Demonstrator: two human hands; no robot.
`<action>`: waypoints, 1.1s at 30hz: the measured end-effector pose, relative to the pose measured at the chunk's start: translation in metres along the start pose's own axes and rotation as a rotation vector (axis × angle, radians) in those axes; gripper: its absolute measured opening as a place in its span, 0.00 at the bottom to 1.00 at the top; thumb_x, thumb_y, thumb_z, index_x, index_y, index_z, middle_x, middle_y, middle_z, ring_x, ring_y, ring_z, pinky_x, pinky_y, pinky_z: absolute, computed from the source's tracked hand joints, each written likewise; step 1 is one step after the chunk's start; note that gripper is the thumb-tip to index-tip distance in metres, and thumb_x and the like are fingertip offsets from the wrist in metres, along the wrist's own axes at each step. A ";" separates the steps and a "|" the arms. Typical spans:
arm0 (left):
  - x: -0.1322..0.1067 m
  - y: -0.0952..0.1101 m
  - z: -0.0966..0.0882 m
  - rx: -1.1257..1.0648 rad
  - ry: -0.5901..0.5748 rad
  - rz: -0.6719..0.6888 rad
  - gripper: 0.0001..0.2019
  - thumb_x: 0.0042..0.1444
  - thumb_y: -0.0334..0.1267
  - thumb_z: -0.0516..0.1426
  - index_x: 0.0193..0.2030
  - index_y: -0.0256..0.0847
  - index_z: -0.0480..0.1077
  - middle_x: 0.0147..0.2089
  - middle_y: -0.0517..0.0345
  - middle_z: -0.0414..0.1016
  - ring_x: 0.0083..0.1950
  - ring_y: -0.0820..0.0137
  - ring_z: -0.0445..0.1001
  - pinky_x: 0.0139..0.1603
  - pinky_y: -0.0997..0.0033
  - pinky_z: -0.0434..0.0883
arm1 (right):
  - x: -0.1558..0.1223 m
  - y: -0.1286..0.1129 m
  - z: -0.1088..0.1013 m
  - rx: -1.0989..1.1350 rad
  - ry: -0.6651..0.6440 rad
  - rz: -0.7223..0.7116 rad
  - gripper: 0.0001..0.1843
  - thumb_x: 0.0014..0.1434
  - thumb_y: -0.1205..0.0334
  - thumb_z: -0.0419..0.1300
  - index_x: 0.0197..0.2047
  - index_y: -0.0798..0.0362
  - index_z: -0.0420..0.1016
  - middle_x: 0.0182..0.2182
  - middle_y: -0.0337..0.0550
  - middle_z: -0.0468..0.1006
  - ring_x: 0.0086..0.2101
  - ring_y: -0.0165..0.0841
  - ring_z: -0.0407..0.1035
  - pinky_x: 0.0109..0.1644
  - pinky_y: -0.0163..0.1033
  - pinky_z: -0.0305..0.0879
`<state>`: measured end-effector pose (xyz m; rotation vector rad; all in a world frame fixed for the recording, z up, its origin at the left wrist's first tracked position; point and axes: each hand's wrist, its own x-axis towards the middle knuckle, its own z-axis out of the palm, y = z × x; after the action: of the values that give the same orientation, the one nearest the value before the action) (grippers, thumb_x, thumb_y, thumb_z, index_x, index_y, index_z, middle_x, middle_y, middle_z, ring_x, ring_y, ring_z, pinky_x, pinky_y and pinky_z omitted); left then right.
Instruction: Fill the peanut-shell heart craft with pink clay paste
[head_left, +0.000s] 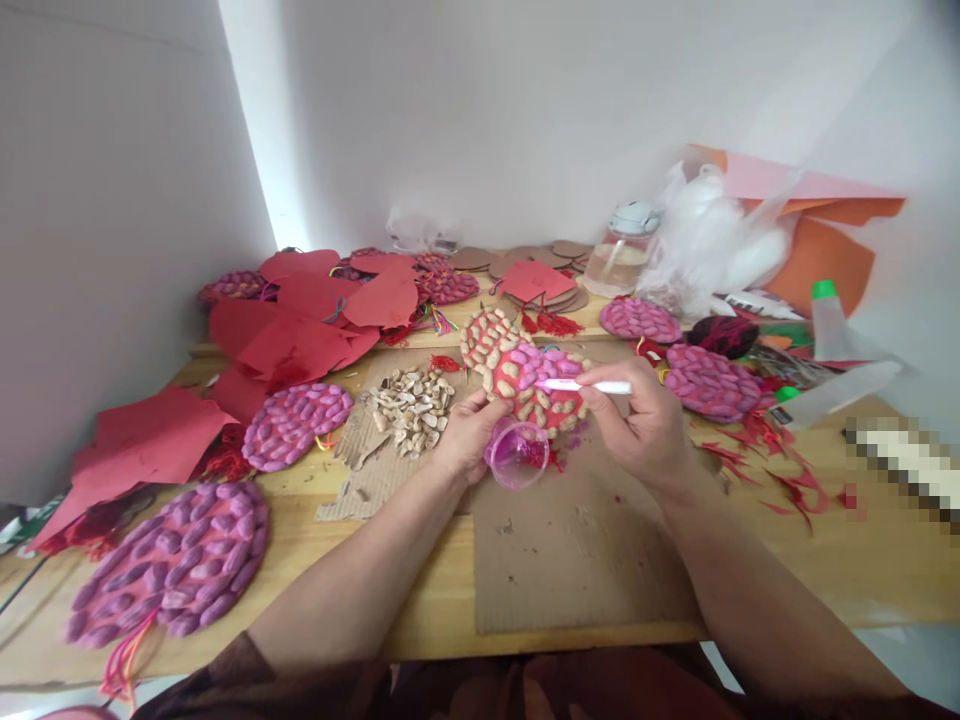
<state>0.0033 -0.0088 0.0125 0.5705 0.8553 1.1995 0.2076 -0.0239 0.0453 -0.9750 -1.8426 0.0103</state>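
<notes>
My left hand (474, 438) is closed on the near-left edge of a red disc (508, 372) covered in peanut shells. Part of the disc's shells are painted purple-pink; the others are plain tan. Against the left fingers is a clear plastic cup (517, 462) with purple paint inside; whether those fingers also grip it I cannot tell. In my right hand (637, 425) is a white marker-like pen (609, 387), its pink tip touching the painted shells. A second disc with unpainted shells (484, 335) lies just behind.
Cardboard (585, 560) covers the table under my hands. Loose shell halves (412, 410) are piled left. Finished-looking purple shell discs (176, 565) lie on both sides. Red paper sheets (300, 310) sit back left; a lidded jar (619, 255), plastic bag (724, 240) and glue bottles (836, 395) stand right.
</notes>
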 end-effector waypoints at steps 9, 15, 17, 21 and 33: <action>-0.002 0.002 0.000 -0.024 0.015 -0.024 0.21 0.30 0.36 0.77 0.32 0.37 0.77 0.30 0.55 0.83 0.28 0.70 0.79 0.35 0.70 0.76 | 0.001 -0.001 0.000 -0.015 0.041 -0.043 0.06 0.67 0.67 0.64 0.46 0.46 0.78 0.40 0.40 0.85 0.41 0.37 0.79 0.47 0.45 0.73; -0.004 0.006 0.002 -0.039 0.011 -0.055 0.18 0.33 0.32 0.76 0.29 0.38 0.73 0.26 0.59 0.79 0.25 0.73 0.76 0.31 0.73 0.74 | 0.001 -0.003 0.002 -0.023 0.046 -0.032 0.05 0.68 0.67 0.64 0.45 0.47 0.78 0.39 0.39 0.84 0.41 0.36 0.78 0.47 0.42 0.72; -0.005 0.007 0.003 -0.049 -0.005 -0.059 0.17 0.36 0.31 0.75 0.29 0.38 0.73 0.26 0.61 0.78 0.24 0.73 0.75 0.31 0.74 0.73 | 0.000 -0.003 0.003 -0.017 0.077 -0.023 0.05 0.68 0.67 0.64 0.45 0.48 0.78 0.39 0.40 0.84 0.42 0.36 0.78 0.47 0.42 0.71; -0.006 0.008 0.004 -0.079 -0.028 -0.069 0.15 0.37 0.28 0.74 0.29 0.38 0.73 0.23 0.62 0.76 0.22 0.75 0.71 0.29 0.74 0.71 | 0.000 -0.004 0.003 -0.011 0.043 -0.029 0.05 0.68 0.68 0.64 0.45 0.48 0.78 0.37 0.39 0.84 0.39 0.35 0.78 0.45 0.40 0.71; -0.002 0.003 -0.001 -0.071 -0.004 -0.082 0.16 0.38 0.29 0.75 0.30 0.37 0.73 0.27 0.58 0.79 0.25 0.72 0.75 0.32 0.72 0.73 | -0.002 -0.006 0.006 -0.020 0.088 -0.012 0.04 0.68 0.67 0.64 0.44 0.49 0.78 0.38 0.40 0.84 0.41 0.35 0.78 0.48 0.42 0.69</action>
<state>0.0000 -0.0100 0.0151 0.4760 0.8221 1.1488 0.1997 -0.0266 0.0434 -0.9637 -1.7705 -0.0571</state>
